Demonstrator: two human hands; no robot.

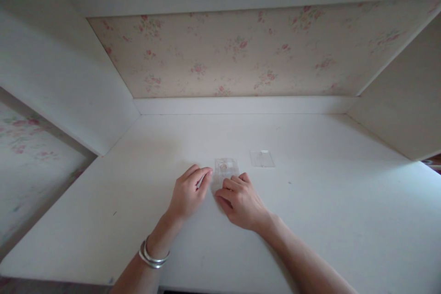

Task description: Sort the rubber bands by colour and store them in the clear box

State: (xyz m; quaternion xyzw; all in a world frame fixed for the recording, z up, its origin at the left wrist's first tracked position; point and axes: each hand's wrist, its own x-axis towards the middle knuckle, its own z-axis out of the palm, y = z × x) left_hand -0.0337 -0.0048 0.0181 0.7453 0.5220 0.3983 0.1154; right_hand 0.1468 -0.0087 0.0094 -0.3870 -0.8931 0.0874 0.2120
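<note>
A small clear plastic case lies on the white desk top, with something pale and small inside it. My left hand rests on the desk just left of the case, fingers curled, fingertips touching its left edge. My right hand lies on the near side of the case, fingers bent over its near edge. A second flat clear plastic piece, like a lid, lies apart a little to the right and farther back. Silver bangles circle my left wrist.
The desk sits in a white alcove with side panels at the left and right. A floral-papered back wall rises behind a low white ledge. The desk's front edge runs along the bottom left.
</note>
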